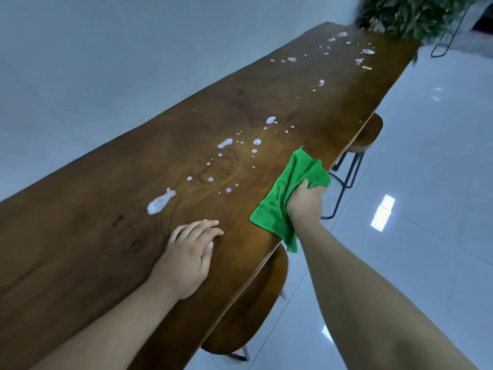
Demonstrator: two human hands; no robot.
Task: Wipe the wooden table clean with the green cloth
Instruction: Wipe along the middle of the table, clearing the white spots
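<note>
Barely begun, judging by the wooden table (80, 249): white foam blobs (161, 201) and small droplets unwiped along the middle of the surface, from just beyond the left hand (186, 260) out to the far end by the plant (408, 14), with no smeared band anywhere in view. Nearly all of the wiping left to do, then. Bunched in the right hand (305, 202), gripped by curled fingers and thumb, the green cloth (282, 198) at the right edge of the surface, one corner hanging over it above a stool (250, 316); near the closest droplets but apart from them. Flat on the wood toward the near end, between the largest blob and the right edge, the left hand, fingers straight and together, holding nothing. Bright, plush and creased, that cloth, seemingly clean, though hard to tell for sure
</note>
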